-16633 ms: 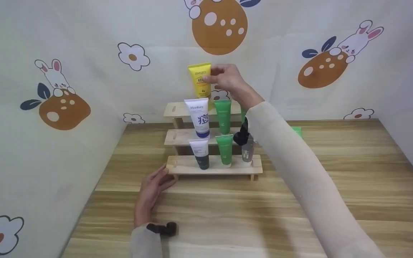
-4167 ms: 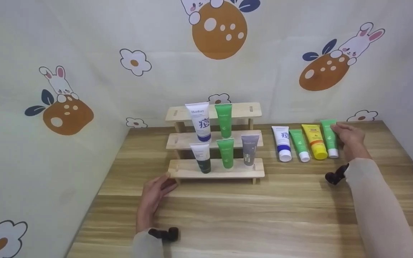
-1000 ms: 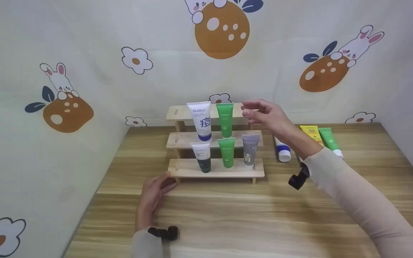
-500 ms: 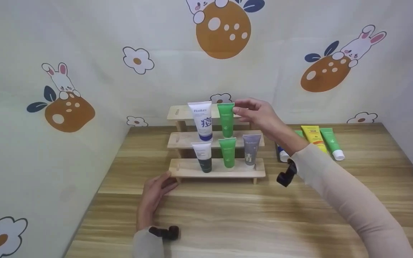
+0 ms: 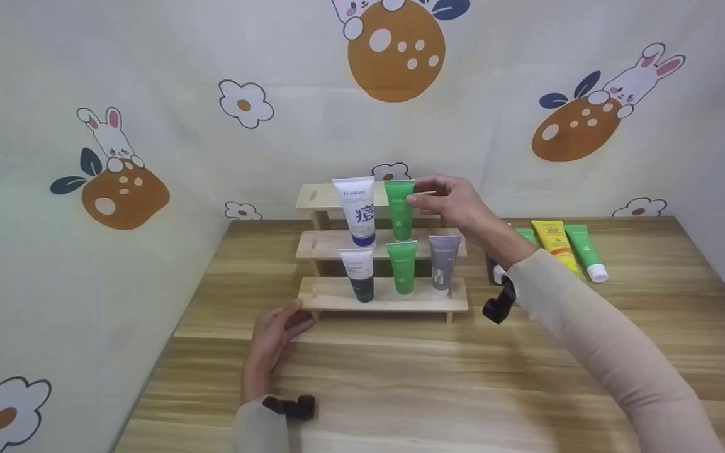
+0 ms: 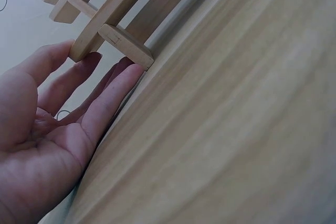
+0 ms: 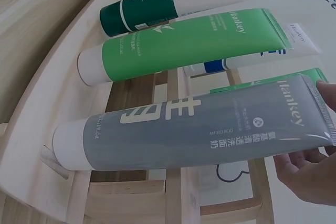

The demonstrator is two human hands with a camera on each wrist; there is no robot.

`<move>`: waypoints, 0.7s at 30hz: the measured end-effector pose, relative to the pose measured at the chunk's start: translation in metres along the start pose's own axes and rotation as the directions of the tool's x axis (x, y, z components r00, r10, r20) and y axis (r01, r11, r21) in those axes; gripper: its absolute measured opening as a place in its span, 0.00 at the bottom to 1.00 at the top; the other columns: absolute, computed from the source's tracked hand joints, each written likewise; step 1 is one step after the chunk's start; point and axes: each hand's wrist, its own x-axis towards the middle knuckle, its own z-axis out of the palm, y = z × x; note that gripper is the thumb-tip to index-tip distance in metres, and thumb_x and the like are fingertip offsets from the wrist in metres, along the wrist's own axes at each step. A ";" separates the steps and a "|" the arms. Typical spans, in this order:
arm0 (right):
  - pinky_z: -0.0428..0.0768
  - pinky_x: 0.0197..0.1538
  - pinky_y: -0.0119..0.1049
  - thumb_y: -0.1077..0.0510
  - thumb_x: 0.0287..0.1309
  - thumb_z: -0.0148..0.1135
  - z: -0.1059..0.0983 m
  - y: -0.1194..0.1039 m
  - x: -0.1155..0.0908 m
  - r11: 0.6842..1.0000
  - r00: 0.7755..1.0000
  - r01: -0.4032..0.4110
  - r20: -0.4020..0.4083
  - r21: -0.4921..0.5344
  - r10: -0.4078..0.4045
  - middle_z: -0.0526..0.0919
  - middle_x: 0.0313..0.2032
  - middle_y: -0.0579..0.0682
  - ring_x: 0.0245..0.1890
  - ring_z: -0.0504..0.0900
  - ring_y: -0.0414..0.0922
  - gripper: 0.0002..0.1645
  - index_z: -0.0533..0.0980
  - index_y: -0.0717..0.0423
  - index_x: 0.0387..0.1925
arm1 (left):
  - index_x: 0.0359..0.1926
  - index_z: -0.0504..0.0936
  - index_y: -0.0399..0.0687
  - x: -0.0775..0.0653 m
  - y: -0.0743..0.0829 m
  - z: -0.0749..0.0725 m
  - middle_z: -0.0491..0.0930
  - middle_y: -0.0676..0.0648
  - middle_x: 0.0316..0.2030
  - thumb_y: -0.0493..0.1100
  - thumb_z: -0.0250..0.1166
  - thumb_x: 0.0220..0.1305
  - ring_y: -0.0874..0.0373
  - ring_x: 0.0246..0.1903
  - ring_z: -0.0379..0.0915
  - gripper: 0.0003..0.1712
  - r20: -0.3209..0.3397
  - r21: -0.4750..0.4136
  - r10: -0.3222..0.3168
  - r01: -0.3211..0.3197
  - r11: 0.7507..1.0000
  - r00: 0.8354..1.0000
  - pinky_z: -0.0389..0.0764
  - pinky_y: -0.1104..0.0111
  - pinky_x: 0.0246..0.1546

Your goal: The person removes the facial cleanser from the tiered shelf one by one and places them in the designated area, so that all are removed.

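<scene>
Right hand (image 5: 454, 198) pinching top of green tube (image 5: 399, 209) on middle step of wooden rack (image 5: 382, 296). Left hand (image 5: 272, 336) flat, fingers straight, bracing rack's corner. Four tubes (image 5: 557, 248) already laid on table; five left racked.

I see the green tube (image 5: 399, 209) standing upright, cap down, on the middle step of the wooden stepped rack (image 5: 325, 243) — centre of the head view, just right of the white-and-blue tube (image 5: 358, 211). My right hand (image 5: 452, 200) touches its top edge — fingertips only.
</scene>
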 end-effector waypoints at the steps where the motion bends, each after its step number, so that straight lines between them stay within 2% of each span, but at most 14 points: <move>1: 0.82 0.67 0.43 0.51 0.62 0.70 0.000 0.000 0.001 1.000 1.000 -0.001 -0.001 -0.001 0.001 0.78 0.60 0.53 0.60 0.79 0.48 0.30 0.73 0.54 0.63 | 0.50 0.80 0.24 0.000 0.000 0.000 0.85 0.36 0.46 0.39 0.60 0.72 0.47 0.47 0.85 0.17 0.001 -0.004 0.001 -0.001 1.000 1.000 0.88 0.57 0.55; 8: 0.79 0.70 0.48 0.51 0.61 0.70 0.001 0.000 0.004 1.000 1.000 0.004 -0.006 0.001 -0.004 0.78 0.61 0.55 0.62 0.77 0.50 0.32 0.73 0.56 0.64 | 0.50 0.80 0.24 0.001 0.001 0.001 0.86 0.39 0.43 0.38 0.61 0.72 0.49 0.45 0.86 0.17 0.000 -0.028 -0.001 0.001 1.000 1.000 0.89 0.57 0.54; 15: 0.81 0.68 0.45 0.53 0.61 0.70 0.004 0.000 0.004 1.000 1.000 -0.001 -0.019 -0.006 0.001 0.80 0.59 0.55 0.60 0.78 0.50 0.28 0.75 0.57 0.61 | 0.49 0.81 0.26 0.001 0.001 0.001 0.86 0.40 0.42 0.39 0.62 0.71 0.50 0.45 0.86 0.16 0.005 -0.034 -0.002 0.002 0.999 1.000 0.88 0.57 0.55; 21: 0.79 0.70 0.47 0.51 0.62 0.69 0.003 0.001 0.004 0.999 0.999 0.016 -0.043 -0.035 -0.017 0.81 0.57 0.55 0.59 0.80 0.50 0.25 0.77 0.56 0.59 | 0.49 0.81 0.26 0.001 0.001 0.000 0.86 0.41 0.41 0.38 0.61 0.72 0.48 0.44 0.86 0.15 0.001 -0.037 0.004 -0.004 0.999 1.000 0.89 0.56 0.54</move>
